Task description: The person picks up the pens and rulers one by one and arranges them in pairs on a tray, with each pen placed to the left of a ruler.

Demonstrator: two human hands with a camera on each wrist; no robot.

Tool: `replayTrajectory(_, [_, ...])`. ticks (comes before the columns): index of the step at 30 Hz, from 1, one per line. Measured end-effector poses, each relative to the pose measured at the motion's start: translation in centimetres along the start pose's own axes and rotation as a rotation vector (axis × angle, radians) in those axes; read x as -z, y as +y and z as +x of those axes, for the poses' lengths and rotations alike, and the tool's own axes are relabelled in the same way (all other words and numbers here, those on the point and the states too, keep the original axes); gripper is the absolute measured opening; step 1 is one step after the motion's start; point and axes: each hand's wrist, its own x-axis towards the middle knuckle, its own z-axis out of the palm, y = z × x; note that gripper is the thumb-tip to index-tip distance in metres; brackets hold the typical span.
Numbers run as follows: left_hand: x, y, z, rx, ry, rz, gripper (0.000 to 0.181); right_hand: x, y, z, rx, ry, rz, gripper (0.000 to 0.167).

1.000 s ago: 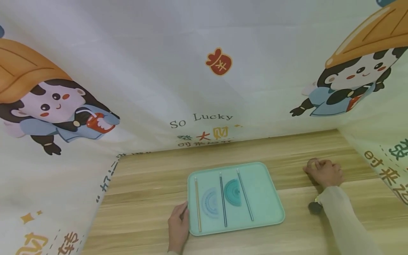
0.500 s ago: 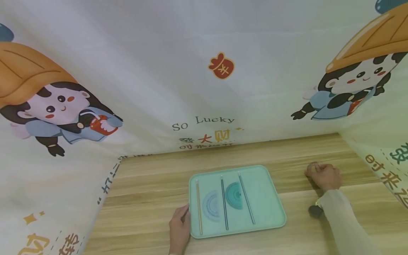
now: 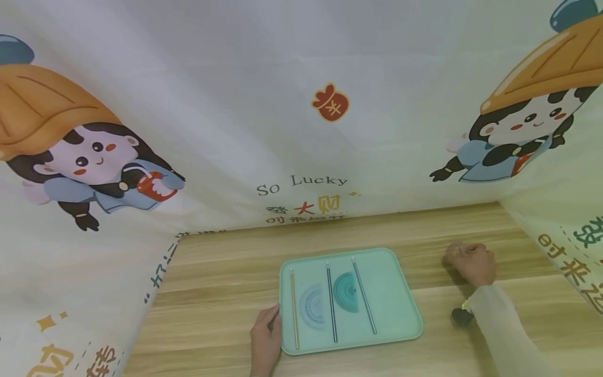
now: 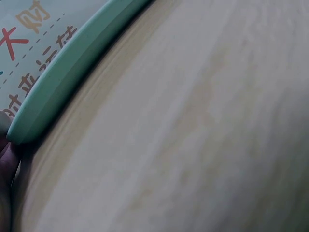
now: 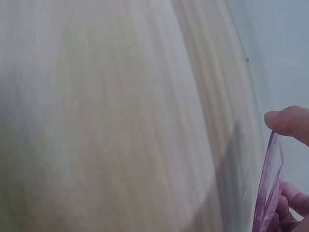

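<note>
My left hand (image 3: 266,335) grips the left rim of a mint-green tray (image 3: 398,298); in the left wrist view, fingers (image 4: 7,157) show at the tray's edge. On the tray lie a gold pencil (image 3: 294,309), a pale blue protractor (image 3: 311,308), a dark blue pencil (image 3: 332,309), a teal protractor (image 3: 346,292) and a grey-blue pencil (image 3: 365,296). To the right of the tray, over the table, is my right hand (image 3: 472,263). The right wrist view shows it pinching a pink see-through protractor (image 5: 268,193), seen nearly edge-on.
The wooden table (image 3: 212,293) is enclosed by white printed cloth (image 3: 235,104) at the back and both sides. A dark round object (image 3: 462,317) hangs at the right wrist.
My right hand has moved slightly left, toward the tray. The head view has tilted a little, shifting the scene lower. The left hand stays at the tray's rim; the tray's items keep their places.
</note>
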Motion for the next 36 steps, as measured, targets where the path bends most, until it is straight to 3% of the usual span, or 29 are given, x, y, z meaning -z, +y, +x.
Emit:
replayTrajectory(9, [0.0,-0.2,-0.1,-0.005,0.005,0.002,0.029,-1.0,-1.0,-1.0,0.017,0.055,0.042,0.076])
replayTrajectory(16, [-0.3,-0.2,0.2,-0.003,0.01,-0.002,0.029,-1.7,-1.9,-1.9,0.007,0.052,0.078,0.072])
replayTrajectory(34, [-0.3,-0.2,0.1,0.009,0.006,-0.018,0.029,-2.9,-4.0,-4.6,0.072,-0.08,0.075,0.071])
replayTrajectory(36, [-0.3,-0.1,0.1,0.009,0.01,-0.02,0.029,-3.1,-4.1,-4.9,0.091,-0.078,0.075,0.057])
